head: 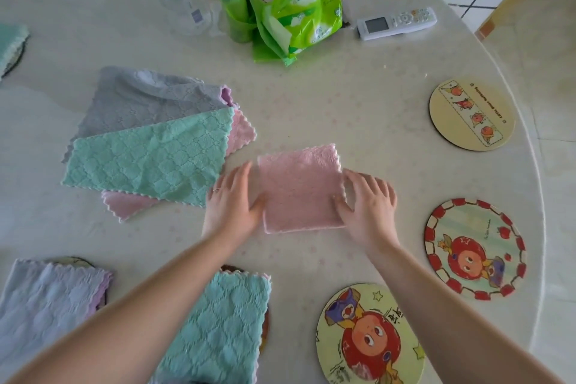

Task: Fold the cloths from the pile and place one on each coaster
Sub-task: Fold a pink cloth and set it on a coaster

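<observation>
At mid-surface (pixel 311 97), folded pink cloth (pixel 300 188) flanked by left hand (pixel 232 196) and right hand (pixel 367 201), fingers spread flat at its side edges; best squared, pressed, then carried level to nearest bare coaster (pixel 475 248).

You can barely see the coasters under the folded lilac cloth (pixel 46 299) and folded teal cloth (pixel 224 327) left of the bare cartoon coaster (pixel 369 337), whose bottom gets cropped; another teal cloth (pixel 11 44) far left is cut off too
</observation>
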Demonstrator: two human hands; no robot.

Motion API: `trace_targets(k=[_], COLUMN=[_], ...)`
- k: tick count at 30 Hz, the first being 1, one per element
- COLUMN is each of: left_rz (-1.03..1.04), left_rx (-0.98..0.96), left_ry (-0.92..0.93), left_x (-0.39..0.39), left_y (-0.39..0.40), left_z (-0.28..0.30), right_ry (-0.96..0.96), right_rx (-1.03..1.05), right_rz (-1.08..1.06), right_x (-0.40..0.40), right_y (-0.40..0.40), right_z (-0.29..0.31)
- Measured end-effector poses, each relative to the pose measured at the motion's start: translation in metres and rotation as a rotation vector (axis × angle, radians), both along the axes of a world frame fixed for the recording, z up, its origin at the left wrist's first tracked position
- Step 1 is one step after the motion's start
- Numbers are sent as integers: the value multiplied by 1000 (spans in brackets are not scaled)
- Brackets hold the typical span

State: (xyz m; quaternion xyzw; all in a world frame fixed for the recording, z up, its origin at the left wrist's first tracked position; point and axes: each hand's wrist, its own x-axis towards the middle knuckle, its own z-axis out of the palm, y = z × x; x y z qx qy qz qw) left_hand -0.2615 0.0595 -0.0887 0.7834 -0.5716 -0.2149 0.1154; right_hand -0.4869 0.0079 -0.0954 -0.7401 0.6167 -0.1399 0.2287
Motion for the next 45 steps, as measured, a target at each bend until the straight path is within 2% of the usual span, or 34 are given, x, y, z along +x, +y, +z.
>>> trace_targets(k=[2, 6, 9, 14, 17, 21, 23, 26, 28, 31, 37, 45], left_rz=[118, 382, 457, 493, 445, 349, 303, 124, 58, 29, -25, -97], left_rx=[-10, 133, 211, 331, 399, 450, 441, 427, 439, 479, 512, 551], left_ry=[193, 589, 686, 932, 990, 984, 928, 778, 758, 803, 777, 738], left_x=[4, -13, -15, -19, -36, -63, -76, -89, -96, -103, -109, -109], left_y=[11, 3, -10, -4, 16, 57, 77, 103, 113, 121, 126, 125], left_z=[6, 16, 20, 42, 54, 61, 58, 52, 47, 46, 46, 47], right_ry=[-89, -285, -289, -635, -702, -643, -611, -597, -606, -595, -578, -433], right_rx=[66, 302, 392, 600, 670, 680, 696, 724, 730, 693, 649, 544], right_rz=[-65, -273, -321, -400, -418, -443, -488, -541, -566, -572, -589, -555], right_x=[2, 21, 25, 5, -23, -64, -80, -96, -102, -107, -113, -117], right_y=[3, -5, -14, -1, 33, 92, 120, 152, 165, 177, 188, 195], right_z=[1, 4, 12, 27, 39, 44, 41, 37, 37, 37, 37, 30])
